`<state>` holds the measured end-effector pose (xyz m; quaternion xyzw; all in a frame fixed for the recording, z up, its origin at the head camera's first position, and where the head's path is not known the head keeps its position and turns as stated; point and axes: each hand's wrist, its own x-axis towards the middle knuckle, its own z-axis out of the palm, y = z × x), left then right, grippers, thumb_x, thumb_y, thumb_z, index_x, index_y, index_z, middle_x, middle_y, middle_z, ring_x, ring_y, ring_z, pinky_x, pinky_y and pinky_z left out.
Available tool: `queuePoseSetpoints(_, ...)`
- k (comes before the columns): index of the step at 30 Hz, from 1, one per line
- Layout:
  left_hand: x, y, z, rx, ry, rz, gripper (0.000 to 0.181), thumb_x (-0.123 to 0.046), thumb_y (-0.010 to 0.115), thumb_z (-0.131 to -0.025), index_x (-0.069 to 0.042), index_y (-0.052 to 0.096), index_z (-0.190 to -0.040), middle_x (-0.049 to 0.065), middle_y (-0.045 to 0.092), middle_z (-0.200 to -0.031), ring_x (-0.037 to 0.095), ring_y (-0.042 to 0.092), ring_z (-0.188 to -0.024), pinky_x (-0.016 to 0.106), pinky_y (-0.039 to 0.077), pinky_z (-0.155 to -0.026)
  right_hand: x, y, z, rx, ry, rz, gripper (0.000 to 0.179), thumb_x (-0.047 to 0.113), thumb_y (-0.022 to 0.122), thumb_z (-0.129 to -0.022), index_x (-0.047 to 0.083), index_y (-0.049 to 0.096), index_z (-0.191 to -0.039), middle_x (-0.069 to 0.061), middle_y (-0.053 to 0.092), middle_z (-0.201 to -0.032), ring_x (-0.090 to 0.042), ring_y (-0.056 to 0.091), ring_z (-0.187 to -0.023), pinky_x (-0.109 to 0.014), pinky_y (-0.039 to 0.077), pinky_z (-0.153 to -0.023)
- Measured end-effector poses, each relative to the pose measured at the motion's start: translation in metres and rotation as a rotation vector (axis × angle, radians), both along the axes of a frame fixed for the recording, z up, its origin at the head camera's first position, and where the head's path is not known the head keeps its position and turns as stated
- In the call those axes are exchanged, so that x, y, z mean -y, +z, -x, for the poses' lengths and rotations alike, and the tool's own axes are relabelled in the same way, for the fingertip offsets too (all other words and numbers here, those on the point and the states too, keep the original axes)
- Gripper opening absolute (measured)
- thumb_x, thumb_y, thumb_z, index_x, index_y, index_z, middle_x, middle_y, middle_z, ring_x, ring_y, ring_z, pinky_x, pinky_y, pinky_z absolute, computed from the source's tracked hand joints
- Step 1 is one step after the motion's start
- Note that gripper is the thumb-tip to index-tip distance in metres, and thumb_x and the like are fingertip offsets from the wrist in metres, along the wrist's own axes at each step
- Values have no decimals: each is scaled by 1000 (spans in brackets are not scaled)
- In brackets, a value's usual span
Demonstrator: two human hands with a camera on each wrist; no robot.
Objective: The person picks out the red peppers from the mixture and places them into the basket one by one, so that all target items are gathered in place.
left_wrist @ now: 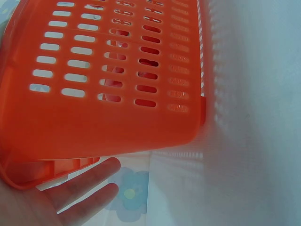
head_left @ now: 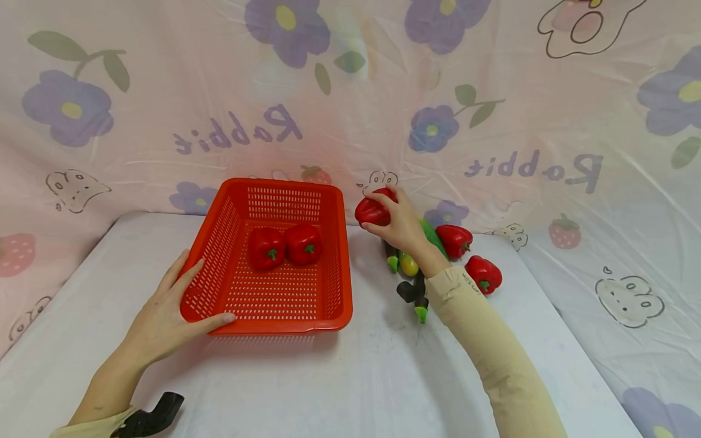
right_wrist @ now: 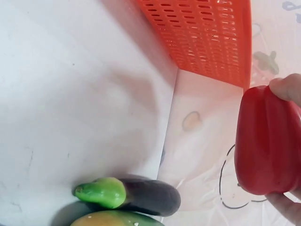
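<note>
My left hand (head_left: 164,313) holds the near left corner of a red-orange plastic basket (head_left: 346,286), the thumb over its front rim and the fingers along its left side. In the left wrist view two straight fingers (left_wrist: 89,188) show below the rim. Two red bell peppers (head_left: 266,248) lie in the basket. Just right of the basket's far right corner, my right hand (head_left: 404,224) grips another red bell pepper (right_wrist: 268,141), raised above the table. Below that hand lie a dark eggplant (right_wrist: 150,197) and a yellow-green vegetable (right_wrist: 113,219), partly cut off in the right wrist view.
Two more red bell peppers (head_left: 484,275) lie on the white table (head_left: 383,377) at the right. A green vegetable (head_left: 432,236), partly hidden by the arm, and another eggplant (head_left: 420,309) are beside them. A patterned cloth (head_left: 350,109) hangs behind the table.
</note>
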<state>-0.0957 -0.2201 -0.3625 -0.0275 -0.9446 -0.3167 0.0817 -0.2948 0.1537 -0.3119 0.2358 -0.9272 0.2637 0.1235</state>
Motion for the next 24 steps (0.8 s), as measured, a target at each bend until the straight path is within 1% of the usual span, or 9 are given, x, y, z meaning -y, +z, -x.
queuePoseSetpoints(4,1,-1,0,-1,0,0,109,-54,78,-71,-7,22,-152,8,1,-162,53,28,-133,76,31,-89,5,4,-2,-2,3,-17,58,29,77,-81,21,55,-134,-18,28,-151,-39,39,-130,-50,51,-93)
queuePoseSetpoints(7,1,-1,1,7,-4,1,109,-55,77,-72,-8,21,-153,8,0,-162,53,27,-134,77,31,-89,10,7,-3,-11,21,-22,58,30,77,-80,22,55,-134,-17,28,-152,-39,41,-128,-50,51,-93)
queuePoseSetpoints(10,2,-2,1,4,-7,2,109,-54,77,-72,-8,21,-153,8,-1,-162,53,26,-135,77,31,-89,15,11,-3,-16,51,-23,59,29,78,-80,21,55,-134,-17,28,-152,-38,41,-128,-49,51,-94)
queuePoseSetpoints(16,4,-2,2,0,-5,-3,109,-54,77,-72,-8,21,-153,8,-1,-162,54,26,-135,77,31,-89,27,15,-4,-28,111,-33,58,28,77,-80,20,56,-134,-15,28,-152,-35,37,-133,-48,48,-98)
queuePoseSetpoints(20,3,-2,2,8,-3,0,110,-55,77,-72,-9,20,-153,7,-1,-162,54,27,-134,77,31,-88,37,17,-5,-25,147,-41,56,30,76,-82,21,56,-134,-14,28,-152,-33,36,-134,-47,48,-100)
queuePoseSetpoints(24,3,-1,2,10,-1,3,110,-56,77,-72,-9,20,-153,7,-1,-162,54,28,-133,77,31,-88,45,18,-7,2,165,-38,57,30,76,-82,21,56,-135,-14,27,-152,-33,35,-135,-46,47,-101)
